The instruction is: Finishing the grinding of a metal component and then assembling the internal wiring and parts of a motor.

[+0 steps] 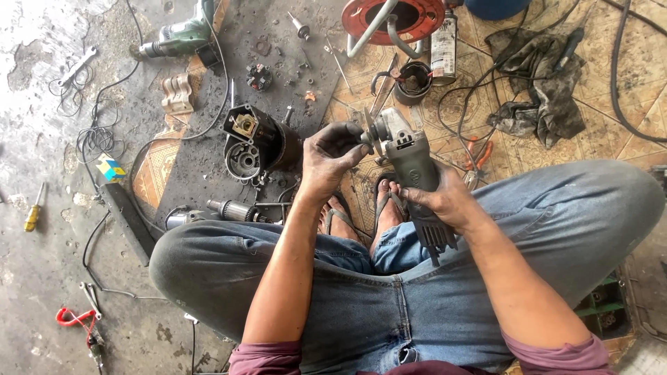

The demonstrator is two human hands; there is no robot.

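I sit cross-legged on the floor in blue jeans. My right hand (445,201) grips the body of a grey angle grinder (411,163), held above my feet with its head pointing away from me. My left hand (332,156) is greasy and its fingertips pinch the spindle end at the grinder's head. Both hands hold the tool up between my knees.
A black motor housing (260,142) and a rotor shaft (233,210) lie on a dark mat (201,156) to the left. A green drill (182,36), yellow screwdriver (33,217), red reel (392,19), spray can (443,38), dirty rag (542,83), orange pliers (478,156) and cables surround me.
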